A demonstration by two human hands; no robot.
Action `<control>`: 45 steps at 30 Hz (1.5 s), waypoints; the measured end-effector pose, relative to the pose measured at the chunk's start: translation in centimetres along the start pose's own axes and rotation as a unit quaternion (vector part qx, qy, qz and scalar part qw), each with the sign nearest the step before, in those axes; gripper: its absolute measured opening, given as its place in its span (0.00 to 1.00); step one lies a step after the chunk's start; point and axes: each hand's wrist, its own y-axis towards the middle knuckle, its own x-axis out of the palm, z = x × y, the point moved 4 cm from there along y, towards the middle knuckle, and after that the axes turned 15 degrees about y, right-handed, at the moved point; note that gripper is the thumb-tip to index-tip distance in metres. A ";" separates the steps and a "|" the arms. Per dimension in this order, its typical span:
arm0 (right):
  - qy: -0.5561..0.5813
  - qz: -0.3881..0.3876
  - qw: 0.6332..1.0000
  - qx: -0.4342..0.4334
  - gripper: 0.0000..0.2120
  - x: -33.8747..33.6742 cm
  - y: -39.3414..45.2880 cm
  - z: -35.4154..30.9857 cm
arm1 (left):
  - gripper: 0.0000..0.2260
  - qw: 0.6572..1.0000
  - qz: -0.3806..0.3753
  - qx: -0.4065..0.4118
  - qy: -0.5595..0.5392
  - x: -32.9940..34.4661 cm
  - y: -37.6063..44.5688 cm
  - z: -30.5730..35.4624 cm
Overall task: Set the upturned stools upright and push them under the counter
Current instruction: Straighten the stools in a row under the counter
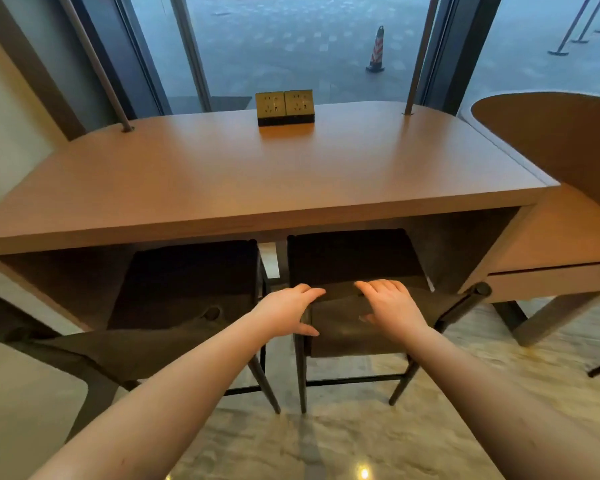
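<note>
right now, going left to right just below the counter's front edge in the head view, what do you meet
left stool → left hand → right hand → lower table. The right stool is left out: both hands grip it and overlap it.

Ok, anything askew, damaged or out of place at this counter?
Nothing stands out. The left stool and right stool both stand upright on their legs, side by side, seats partly under the counter. The left hand and right hand hold the right stool's low back. No spill or damage shows.
</note>
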 end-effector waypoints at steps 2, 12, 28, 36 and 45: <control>-0.024 0.006 1.000 0.010 0.33 -1.4 -1.0 3.3 | 0.36 0.999 -0.015 -0.010 0.039 -0.6 1.5 1.8; -0.064 -0.055 0.985 0.151 0.25 -6.2 -5.0 16.8 | 0.12 0.954 -0.176 -0.184 0.161 -3.0 3.3 4.7; 0.009 -0.026 0.993 0.114 0.21 -6.8 -3.6 19.6 | 0.14 0.948 -0.206 -0.179 0.166 -4.5 3.9 7.0; -0.026 -0.037 0.990 0.137 0.20 -6.8 -3.5 19.2 | 0.16 0.952 -0.194 -0.167 0.168 -3.3 3.8 6.1; 0.039 -0.041 0.997 -0.061 0.39 -2.7 -0.1 6.8 | 0.44 0.982 -0.065 -0.175 -0.035 -3.2 -2.7 -0.9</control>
